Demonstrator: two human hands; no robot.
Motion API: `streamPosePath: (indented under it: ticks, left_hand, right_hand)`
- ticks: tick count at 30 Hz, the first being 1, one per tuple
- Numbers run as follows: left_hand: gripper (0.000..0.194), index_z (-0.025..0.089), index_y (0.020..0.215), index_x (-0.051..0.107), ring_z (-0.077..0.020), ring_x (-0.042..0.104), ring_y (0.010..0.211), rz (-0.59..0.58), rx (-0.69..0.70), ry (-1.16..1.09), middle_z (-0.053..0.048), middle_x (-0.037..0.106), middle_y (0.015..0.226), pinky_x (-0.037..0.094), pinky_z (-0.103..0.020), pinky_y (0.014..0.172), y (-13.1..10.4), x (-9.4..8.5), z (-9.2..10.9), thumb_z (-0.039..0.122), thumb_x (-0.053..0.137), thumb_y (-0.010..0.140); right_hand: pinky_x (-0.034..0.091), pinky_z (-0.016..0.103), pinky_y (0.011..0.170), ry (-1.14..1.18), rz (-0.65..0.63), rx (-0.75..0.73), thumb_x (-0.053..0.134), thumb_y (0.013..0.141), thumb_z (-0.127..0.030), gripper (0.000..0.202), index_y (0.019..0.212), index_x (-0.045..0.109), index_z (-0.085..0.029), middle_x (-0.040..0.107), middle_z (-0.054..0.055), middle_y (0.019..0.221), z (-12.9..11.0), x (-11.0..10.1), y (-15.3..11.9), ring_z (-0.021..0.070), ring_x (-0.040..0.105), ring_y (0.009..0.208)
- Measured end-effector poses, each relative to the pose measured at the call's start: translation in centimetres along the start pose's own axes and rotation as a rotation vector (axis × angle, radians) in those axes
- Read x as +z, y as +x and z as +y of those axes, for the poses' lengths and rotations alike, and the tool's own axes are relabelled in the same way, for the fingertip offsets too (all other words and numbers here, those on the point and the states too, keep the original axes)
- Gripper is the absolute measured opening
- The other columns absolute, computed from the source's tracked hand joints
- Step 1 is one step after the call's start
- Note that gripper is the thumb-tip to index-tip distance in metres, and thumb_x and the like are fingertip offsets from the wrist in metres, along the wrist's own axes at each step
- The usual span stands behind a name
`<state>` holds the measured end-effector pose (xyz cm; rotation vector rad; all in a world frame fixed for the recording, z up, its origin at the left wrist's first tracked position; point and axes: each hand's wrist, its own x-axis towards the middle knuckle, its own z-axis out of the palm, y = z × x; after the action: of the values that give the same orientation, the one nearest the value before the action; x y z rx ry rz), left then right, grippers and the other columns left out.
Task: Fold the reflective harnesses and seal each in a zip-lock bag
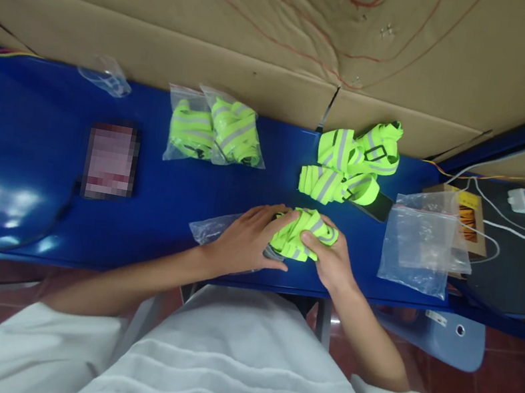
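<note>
My right hand (333,256) grips a folded bundle of neon yellow strap with grey stripes (304,234), its thumb on top. On the bundle's left side my left hand (252,239) is curved round a clear plastic bag (210,229), whose mouth lies against the strap. Part of the bag is hidden under that hand. Behind my hands lie two more loose strap bundles, one nearer (323,185) and one farther back (337,147) with a black buckle. Two bagged bundles (191,130) (235,134) rest farther left.
Clear empty bags (418,251) lie at the right beside a small box (471,223). A dark phone (376,206) is partly under the straps. A blurred square object (111,160) and a crumpled bag (108,78) are on the blue table (165,196). White cables (523,232) run at far right.
</note>
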<state>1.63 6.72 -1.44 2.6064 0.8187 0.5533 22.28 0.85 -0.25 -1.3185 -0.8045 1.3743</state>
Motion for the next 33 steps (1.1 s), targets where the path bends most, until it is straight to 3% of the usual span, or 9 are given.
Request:
streamPosePath:
  ticks: [4, 7, 10, 15, 19, 23, 27, 30, 33]
  left_hand:
    - [0.123, 0.022, 0.161, 0.019, -0.0363, 0.056, 0.136, 0.043, -0.069, -0.090, -0.021, 0.054, 0.148, 0.048, -0.052, 0.111, -0.4, 0.7, -0.4, 0.069, 0.083, 0.067]
    - [0.127, 0.019, 0.162, 0.021, -0.0429, 0.044, 0.145, 0.029, -0.085, 0.047, -0.028, 0.042, 0.156, 0.030, -0.065, 0.120, -0.6, 0.1, 0.0, 0.071, 0.083, 0.064]
    - [0.124, 0.020, 0.163, 0.021, -0.0488, 0.035, 0.150, -0.017, -0.170, 0.205, -0.034, 0.031, 0.161, 0.015, -0.076, 0.120, -1.5, -0.7, 1.0, 0.070, 0.083, 0.067]
    - [0.115, 0.017, 0.160, 0.027, -0.0453, 0.044, 0.145, -0.057, -0.181, 0.185, -0.032, 0.043, 0.153, 0.030, -0.070, 0.118, -2.9, 0.5, 1.5, 0.068, 0.081, 0.071]
    - [0.097, 0.015, 0.153, 0.036, -0.0382, 0.050, 0.139, 0.001, -0.140, 0.119, -0.026, 0.053, 0.142, 0.032, -0.063, 0.121, -3.1, 1.8, 0.7, 0.054, 0.082, 0.077]
    - [0.090, 0.018, 0.151, 0.040, -0.0358, 0.057, 0.128, -0.013, -0.111, 0.081, -0.019, 0.058, 0.132, 0.034, -0.062, 0.119, -2.9, 1.9, 0.4, 0.059, 0.078, 0.080]
    - [0.085, 0.021, 0.148, 0.046, -0.0356, 0.059, 0.119, -0.030, -0.088, 0.053, -0.017, 0.059, 0.127, 0.046, -0.056, 0.107, -2.4, 1.7, 0.8, 0.067, 0.073, 0.081]
    - [0.087, 0.023, 0.148, 0.046, -0.0359, 0.059, 0.119, -0.031, -0.097, 0.013, -0.015, 0.058, 0.128, 0.047, -0.054, 0.104, -2.1, 1.2, 1.4, 0.065, 0.077, 0.078]
    - [0.100, 0.025, 0.157, 0.031, -0.0379, 0.055, 0.127, -0.061, -0.098, -0.003, -0.016, 0.055, 0.137, 0.045, -0.055, 0.106, -1.9, -0.4, 2.0, 0.055, 0.083, 0.077]
  right_hand:
    - [0.058, 0.036, 0.094, -0.123, 0.019, -0.114, 0.086, 0.075, -0.046, 0.056, 0.123, 0.068, -0.023, 0.073, 0.006, 0.124, 0.2, 0.8, -0.1, 0.0248, 0.070, 0.110]
    - [0.057, 0.035, 0.093, -0.333, 0.031, -0.178, 0.083, 0.077, -0.044, 0.051, 0.121, 0.069, -0.023, 0.073, 0.006, 0.125, 0.1, 0.8, -0.1, 0.0236, 0.068, 0.109]
    - [0.056, 0.033, 0.089, -0.424, 0.070, -0.187, 0.082, 0.079, -0.043, 0.048, 0.120, 0.068, -0.022, 0.073, 0.006, 0.121, 0.0, 0.7, -0.3, 0.0221, 0.069, 0.104]
    - [0.056, 0.031, 0.080, -0.423, 0.088, -0.143, 0.083, 0.077, -0.046, 0.047, 0.113, 0.067, -0.021, 0.074, 0.005, 0.109, 0.7, 1.2, -1.4, 0.0206, 0.069, 0.092]
    - [0.054, 0.030, 0.073, -0.546, -0.031, -0.113, 0.085, 0.074, -0.049, 0.045, 0.102, 0.063, -0.022, 0.073, 0.003, 0.096, 0.1, 0.6, -2.3, 0.0195, 0.068, 0.083]
    - [0.055, 0.033, 0.086, -0.727, -0.246, -0.175, 0.083, 0.077, -0.044, 0.047, 0.115, 0.063, -0.025, 0.073, 0.004, 0.111, -1.7, -0.9, -1.9, 0.0215, 0.070, 0.097]
    - [0.050, 0.038, 0.108, -0.736, -0.414, -0.265, 0.080, 0.083, -0.037, 0.060, 0.138, 0.058, -0.027, 0.064, 0.007, 0.140, -2.2, -1.2, -1.4, 0.0244, 0.063, 0.127]
    - [0.049, 0.039, 0.110, -0.680, -0.392, -0.310, 0.079, 0.083, -0.031, 0.061, 0.141, 0.058, -0.028, 0.063, 0.007, 0.143, -1.4, -0.8, -1.7, 0.0251, 0.062, 0.130]
    - [0.054, 0.037, 0.105, -0.699, -0.272, -0.366, 0.069, 0.083, -0.013, 0.061, 0.140, 0.058, -0.030, 0.067, 0.004, 0.138, -0.7, -0.3, -2.4, 0.0234, 0.067, 0.122]
